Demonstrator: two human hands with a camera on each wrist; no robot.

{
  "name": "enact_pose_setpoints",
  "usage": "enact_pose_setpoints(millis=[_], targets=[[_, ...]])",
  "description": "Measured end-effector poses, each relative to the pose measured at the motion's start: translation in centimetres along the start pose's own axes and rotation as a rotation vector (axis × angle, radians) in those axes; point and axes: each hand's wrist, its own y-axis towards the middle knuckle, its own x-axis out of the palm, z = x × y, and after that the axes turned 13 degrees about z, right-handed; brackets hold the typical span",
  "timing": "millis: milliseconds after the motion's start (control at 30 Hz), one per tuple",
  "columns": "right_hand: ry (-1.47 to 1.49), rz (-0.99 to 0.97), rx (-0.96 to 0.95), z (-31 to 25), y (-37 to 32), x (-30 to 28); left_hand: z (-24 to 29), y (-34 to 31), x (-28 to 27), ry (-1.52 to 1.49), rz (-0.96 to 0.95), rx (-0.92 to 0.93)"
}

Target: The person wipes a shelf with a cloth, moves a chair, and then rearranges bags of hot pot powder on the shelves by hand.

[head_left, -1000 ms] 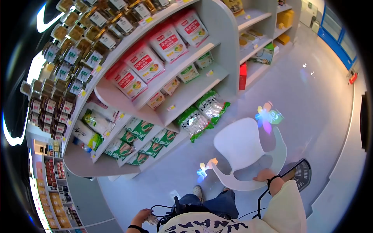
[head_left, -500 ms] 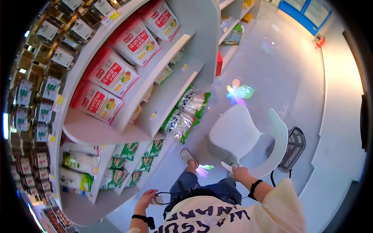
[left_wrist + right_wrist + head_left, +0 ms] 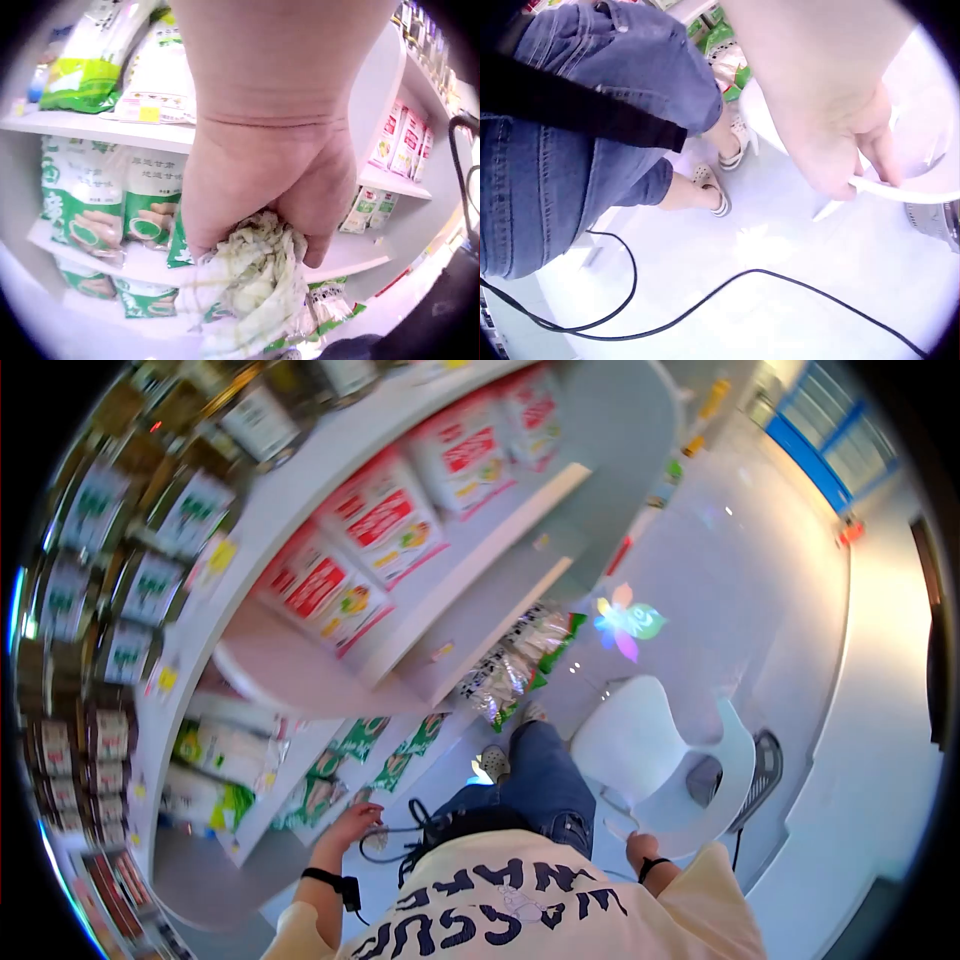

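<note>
In the left wrist view my left hand grips a crumpled pale checked cloth, which hangs below the palm. The same hand is low at the left in the head view, in front of the shelves. My right hand pinches the thin rim of a white chair between thumb and fingers. In the head view the right hand is at the near end of the curved armrest of the chair. Part of the cloth is hidden inside the left hand.
Curved shelves hold red-and-white packets, green bags and jars. Clear-and-green bags lie at the shelf foot. A grey perforated basket stands beyond the chair. A black cable crosses the right wrist view.
The head view has swung and the body has stepped closer to the shelves. The right hand stays on the chair's armrest and the chair sits further right of the legs. The left hand remains low at the left.
</note>
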Motion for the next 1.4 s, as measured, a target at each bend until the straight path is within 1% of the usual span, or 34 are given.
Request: enact_pose_setpoints(millis=[67, 133, 167, 200, 267, 333, 367, 400, 433, 467, 500, 533, 567, 600, 633, 667, 700, 733, 767, 800, 867, 900, 933, 967, 1000, 1067, 1100, 1133, 1200, 1233, 1267, 1367, 1400], targets=[[-0.149, -0.261, -0.330, 1.1, 1.0, -2.0, -0.6, -2.1, -0.5, -0.009, 0.049, 0.019], [-0.308, -0.515, -0.621, 1.5, 3.9, -4.8, -0.7, -4.7, -1.4, -0.043, 0.178, 0.007], [-0.204, -0.343, -0.706, 3.1, 5.1, -5.6, -0.4, -5.3, -1.7, -0.054, 0.232, 0.018], [-0.181, -0.364, -0.703, 5.1, 6.7, -6.9, -1.1, -5.8, -1.8, -0.159, 0.302, 0.003], [-0.195, -0.531, -0.549, 8.7, 7.5, -15.3, -4.9, -7.4, -1.4, -0.355, 0.414, -0.031], [-0.222, -0.685, -0.357, 13.8, 8.1, -24.7, -10.1, -10.5, -1.0, -0.397, 0.519, -0.216], [-0.245, -0.747, -0.254, 16.0, 8.3, -30.3, -11.3, -13.3, -0.8, -0.339, 0.603, -0.284], [-0.273, -0.795, -0.152, 17.8, 8.8, -36.2, -16.4, -14.7, -0.5, -0.244, 0.669, -0.369], [-0.309, -0.836, -0.053, 19.1, 9.6, -42.5, -17.7, -17.3, -0.6, -0.184, 0.660, -0.524], [-0.344, -0.859, 0.040, 19.5, 10.8, -48.9, -19.0, -19.5, -1.0, -0.226, 0.626, -0.589], [-0.376, -0.860, 0.124, 19.0, 12.0, -55.7, -19.2, -20.8, -1.1, -0.229, 0.633, -0.564], [-0.401, -0.859, 0.211, 18.2, 14.5, -61.5, -18.7, -20.9, -0.9, -0.259, 0.627, -0.514], [-0.376, -0.833, 0.226, 15.9, 17.9, -65.7, -11.1, -20.2, -0.3, -0.197, 0.619, -0.508], [-0.347, -0.808, 0.237, 12.4, 21.1, -69.8, -6.3, -18.0, 0.7, -0.196, 0.592, -0.444], [-0.610, -0.674, -0.060, 2.6, 19.4, -73.2, 0.2, -15.4, 1.7, -0.246, 0.515, -0.372], [-0.615, -0.668, -0.333, -0.7, 24.1, -74.5, 5.9, -12.3, 3.2, -0.231, 0.452, -0.255], [-0.630, -0.548, -0.511, -7.5, 22.5, -74.5, 10.6, -9.6, 4.6, -0.200, 0.372, -0.153], [-0.656, -0.405, -0.679, -14.4, 20.9, -74.5, 14.2, -6.3, 6.0, -0.121, 0.292, -0.090], [-0.674, -0.212, -0.993, -18.0, 20.8, -73.4, 15.7, -3.1, 7.6, 0.017, 0.265, 0.035], [-0.621, -0.136, -1.165, -21.7, 20.4, -72.0, 19.4, -0.6, 9.3, 0.180, 0.250, 0.092], [-0.723, 0.127, -1.666, -25.8, 24.9, -67.5, 22.1, 4.5, 12.1, 0.270, 0.166, 0.260], [-0.721, 0.144, -1.570, -27.7, 24.1, -65.0, 21.3, 8.0, 13.7, 0.245, 0.150, 0.380], [-0.725, 0.166, -1.477, -28.8, 23.0, -63.2, 22.9, 10.2, 15.5, 0.290, 0.194, 0.397], [-0.600, 0.145, -1.580, -29.9, 25.0, -61.1, 23.0, 12.9, 17.5, 0.251, 0.266, 0.508], [-0.468, 0.120, -1.677, -31.2, 27.5, -58.1, 23.8, 14.9, 19.4, 0.215, 0.317, 0.548], [-0.274, 0.097, -1.681, -32.7, 30.0, -53.2, 21.7, 19.7, 23.7, -0.027, 0.508, 0.622], [-0.294, 0.195, -1.676, -33.8, 31.8, -50.8, 21.5, 20.5, 25.3, -0.050, 0.512, 0.576], [-0.318, 0.288, -1.663, -34.7, 33.5, -48.5, 21.2, 20.7, 26.8, -0.080, 0.510, 0.530], [-0.385, 0.483, -1.618, -36.3, 35.5, -45.6, 20.6, 19.6, 29.3, -0.115, 0.479, 0.508], [-0.400, 0.501, -1.590, -36.8, 35.7, -44.9, 20.3, 18.8, 29.9, -0.135, 0.464, 0.499], [-0.417, 0.520, -1.560, -37.1, 35.8, -44.4, 19.7, 17.9, 30.6, -0.118, 0.491, 0.500], [-0.433, 0.576, -1.521, -39.9, 35.6, -44.0, 17.7, 14.7, 32.2, -0.072, 0.619, 0.554], [-0.427, 0.592, -1.514, -41.3, 35.4, -44.0, 17.1, 13.6, 32.3, -0.143, 0.643, 0.542]])
